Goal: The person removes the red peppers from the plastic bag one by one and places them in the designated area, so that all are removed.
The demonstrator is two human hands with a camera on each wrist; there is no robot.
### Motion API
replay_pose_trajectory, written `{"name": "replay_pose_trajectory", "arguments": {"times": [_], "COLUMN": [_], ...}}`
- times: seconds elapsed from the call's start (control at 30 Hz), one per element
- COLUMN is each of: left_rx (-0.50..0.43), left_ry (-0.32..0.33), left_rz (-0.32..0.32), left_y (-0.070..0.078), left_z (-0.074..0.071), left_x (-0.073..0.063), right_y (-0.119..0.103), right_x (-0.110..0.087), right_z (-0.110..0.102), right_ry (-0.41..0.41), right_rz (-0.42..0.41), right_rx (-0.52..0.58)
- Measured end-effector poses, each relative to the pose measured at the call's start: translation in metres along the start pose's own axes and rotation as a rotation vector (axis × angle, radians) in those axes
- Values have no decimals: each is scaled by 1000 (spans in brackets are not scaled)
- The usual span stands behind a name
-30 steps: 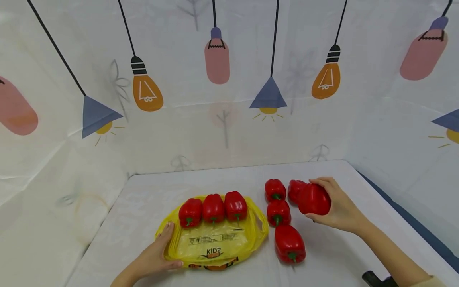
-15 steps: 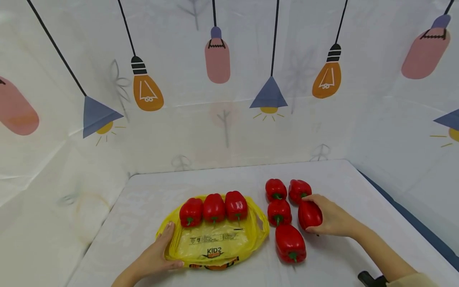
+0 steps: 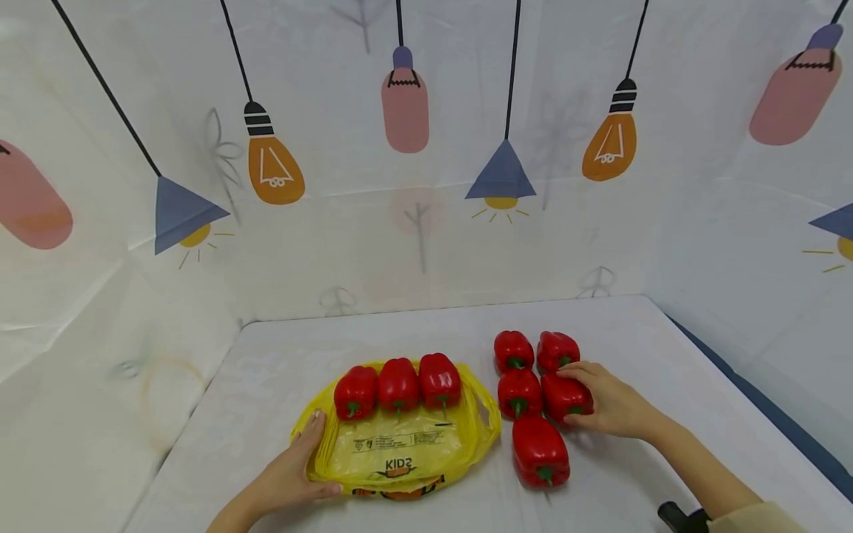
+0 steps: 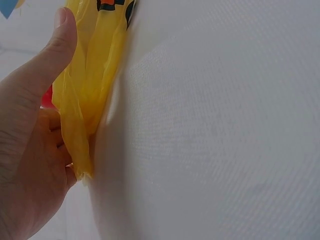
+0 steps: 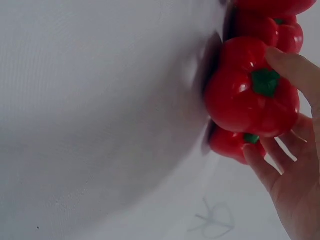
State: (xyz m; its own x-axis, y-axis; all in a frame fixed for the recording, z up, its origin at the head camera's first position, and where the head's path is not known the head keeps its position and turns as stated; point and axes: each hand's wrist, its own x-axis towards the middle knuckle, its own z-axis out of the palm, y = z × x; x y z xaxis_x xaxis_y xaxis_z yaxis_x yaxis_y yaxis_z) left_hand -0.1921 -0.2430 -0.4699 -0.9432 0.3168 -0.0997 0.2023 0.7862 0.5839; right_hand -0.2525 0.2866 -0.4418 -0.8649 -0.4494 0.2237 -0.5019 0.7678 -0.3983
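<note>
Yellow plastic bag [image 3: 403,454], "KIDS" lettering [image 3: 398,465]

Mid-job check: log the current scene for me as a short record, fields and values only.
Left hand: thumb and fingers spread, against the left end of the yellow bag
Right hand: holds one red pepper between thumb and fingers
On bag: three red peppers in a row along its far side
Right of bag: five red peppers, the held one included; a column of three and a column of two
Surface: white table
Lower right: black object, cut off by the frame; identity unclear
</note>
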Motion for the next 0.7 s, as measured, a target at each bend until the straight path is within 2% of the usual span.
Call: {"name": "replay_pose_trajectory", "arguments": {"times": [0.13, 0.23, 0.53, 0.63, 0.7], "left_rx": [5, 15, -11, -18, -19], "left_ry": [5, 8, -3, -5, -6], "left_rz": [5, 11, 2, 1, 4], "left_y": [1, 1, 1, 1, 1], "left_z": [0, 0, 0, 0, 0], "left_x": [0, 0, 1, 1, 1], "right_y": [-3, -8, -29, -36, -42], "right_x": [0, 1, 13, 17, 20], "right_z": [-2, -6, -24, -29, -32], "right_ry": [4, 46, 422, 519, 555], "right_rz": [27, 32, -55, -71, -91], "right_rx": [-13, -20, -48, -70, -69]}}
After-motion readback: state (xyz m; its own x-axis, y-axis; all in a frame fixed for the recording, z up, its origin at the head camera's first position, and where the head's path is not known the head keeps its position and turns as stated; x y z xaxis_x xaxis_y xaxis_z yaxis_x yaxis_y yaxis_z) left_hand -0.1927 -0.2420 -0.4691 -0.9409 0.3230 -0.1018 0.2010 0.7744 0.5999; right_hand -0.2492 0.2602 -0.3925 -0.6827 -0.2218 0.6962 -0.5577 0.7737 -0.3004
